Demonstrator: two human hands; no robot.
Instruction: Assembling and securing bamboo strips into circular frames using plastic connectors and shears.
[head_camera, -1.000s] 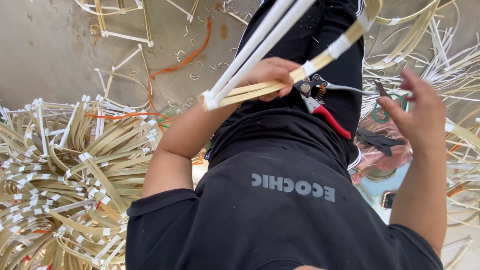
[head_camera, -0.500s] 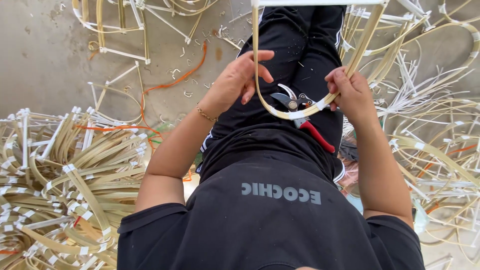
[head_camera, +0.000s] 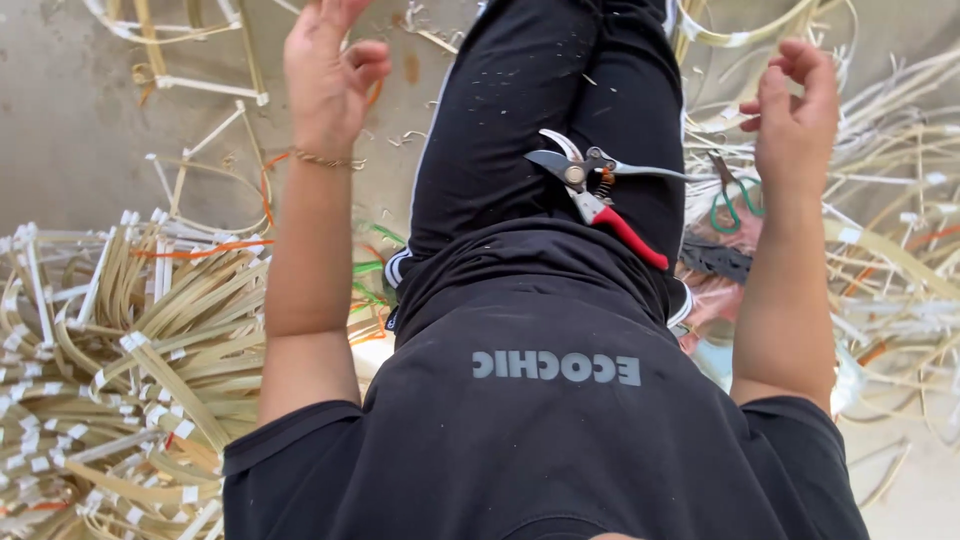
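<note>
No bin, box or basket shows; loose stock lies on the concrete floor (head_camera: 60, 120) in heaps. Big pile of bent cane strips (head_camera: 120, 370) with white tape wraps sits below and outside the left hand (head_camera: 325, 65), beside that forearm. Another tangle of pale strips (head_camera: 900, 250) spreads outside and below the right hand (head_camera: 795, 110).

Both hands are raised, well apart, one on each side of the black-trousered legs (head_camera: 560, 120). Left hand: palm toward the camera, fingers loosely curled, thumb tucked in, thin bracelet (head_camera: 320, 160) at the wrist; fingertips run off the top edge, so can't tell if anything is pinched there. Right hand: fingers curled in a loose half-fist, nothing visibly held. Forearms near vertical in view, elbows low by the black T-shirt (head_camera: 540, 430).

Pruning shears (head_camera: 598, 195) with a red handle and a bare metal handle rest on the lap between the two hands, below them, blades toward the left hand, touched by neither. Green-handled scissors (head_camera: 733, 195) lie on the floor just below the right wrist, next to a dark flat piece (head_camera: 715, 258), possibly a sheath.
</note>
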